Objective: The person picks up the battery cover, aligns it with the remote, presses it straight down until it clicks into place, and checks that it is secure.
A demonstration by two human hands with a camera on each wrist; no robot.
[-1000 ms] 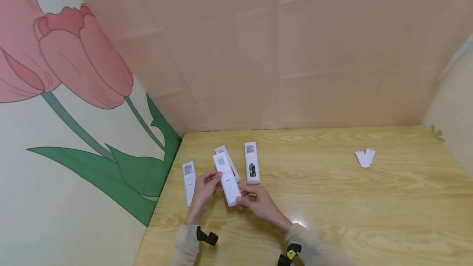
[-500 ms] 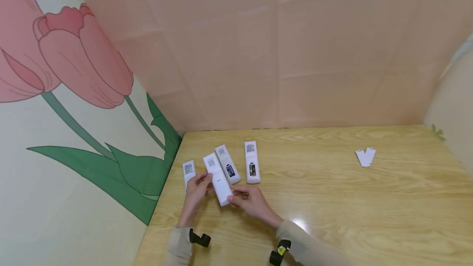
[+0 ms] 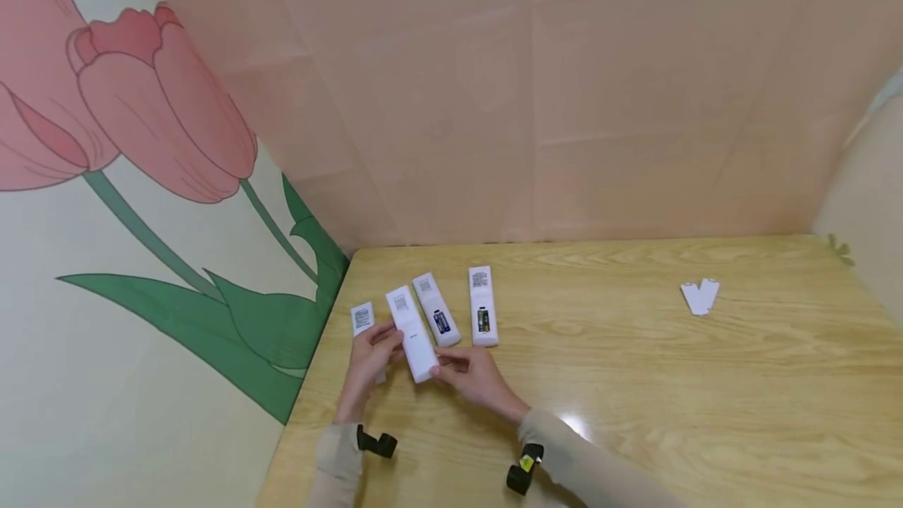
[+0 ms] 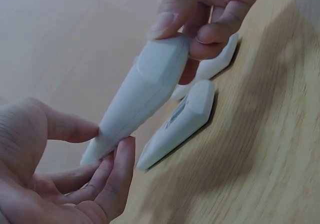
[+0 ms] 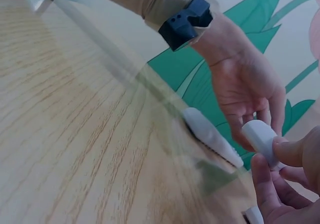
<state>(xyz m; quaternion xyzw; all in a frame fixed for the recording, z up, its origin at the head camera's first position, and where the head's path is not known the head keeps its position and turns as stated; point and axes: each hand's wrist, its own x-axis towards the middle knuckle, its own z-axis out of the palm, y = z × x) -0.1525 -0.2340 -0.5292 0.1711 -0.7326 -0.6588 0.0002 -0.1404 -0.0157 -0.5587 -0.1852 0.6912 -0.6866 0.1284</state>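
- From the head view I get the printed back of the slim white plastic remote control (image 3: pixel 412 333), held near the far-left corner of the wood-grain tabletop (image 3: pixel 635 382); the left wrist view adds its side seam and shows it lifted off the surface.
- Only the right wrist view gives me the bumpy underside of the white remote near the left edge (image 5: pixel 212 136); the left hand (image 3: pixel 370 353) partly hides it from the head camera.
- I count four remotes: one held, three lying down. Two, the tilted white remote (image 3: pixel 428 298) and the straight white remote (image 3: pixel 483 288) toward the far edge, have uncovered battery bays.
- Two small flat white pieces (image 3: pixel 694 299) make a V near the far-right corner.
- The left hand pinches the held remote along its left side, and the right hand (image 3: pixel 476 376) pinches its near end, thumb on top.
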